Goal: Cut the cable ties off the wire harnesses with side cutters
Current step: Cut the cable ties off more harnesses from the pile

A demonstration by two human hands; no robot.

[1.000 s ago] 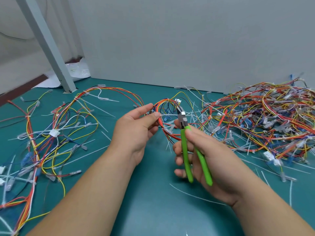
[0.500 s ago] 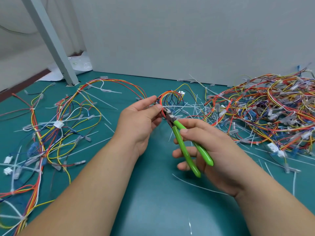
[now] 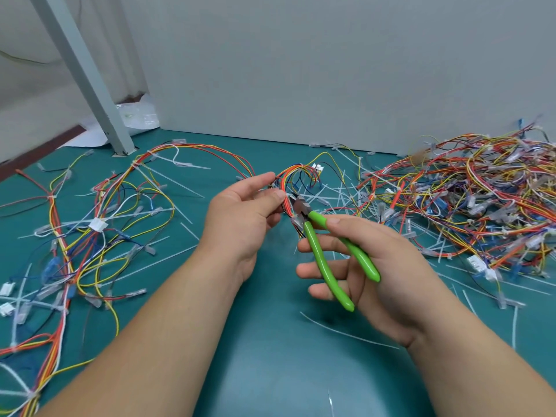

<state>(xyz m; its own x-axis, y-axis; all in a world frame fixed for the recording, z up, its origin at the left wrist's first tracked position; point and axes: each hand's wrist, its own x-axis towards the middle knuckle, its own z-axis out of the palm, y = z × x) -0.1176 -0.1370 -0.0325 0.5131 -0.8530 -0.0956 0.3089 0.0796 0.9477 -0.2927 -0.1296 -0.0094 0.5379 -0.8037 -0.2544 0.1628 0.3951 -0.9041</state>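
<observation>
My left hand (image 3: 240,221) pinches a small wire harness (image 3: 296,176) of red, orange, yellow and blue wires between thumb and fingers, above the green table. My right hand (image 3: 370,266) grips green-handled side cutters (image 3: 325,254), handles spread, with the metal jaws (image 3: 299,206) at the wires just right of my left fingertips. Whether the jaws sit around a cable tie is hidden by the wires.
A big tangled heap of harnesses (image 3: 466,200) covers the table's right side. Looser harnesses (image 3: 99,224) spread over the left. Cut white cable ties (image 3: 340,194) litter the green mat (image 3: 270,371). A grey post (image 3: 90,79) stands at the back left before the wall.
The cutters tilted from upright to leaning left, and their jaws moved in against the wires by my left fingertips. The handles spread wider. My left hand kept its pinch.
</observation>
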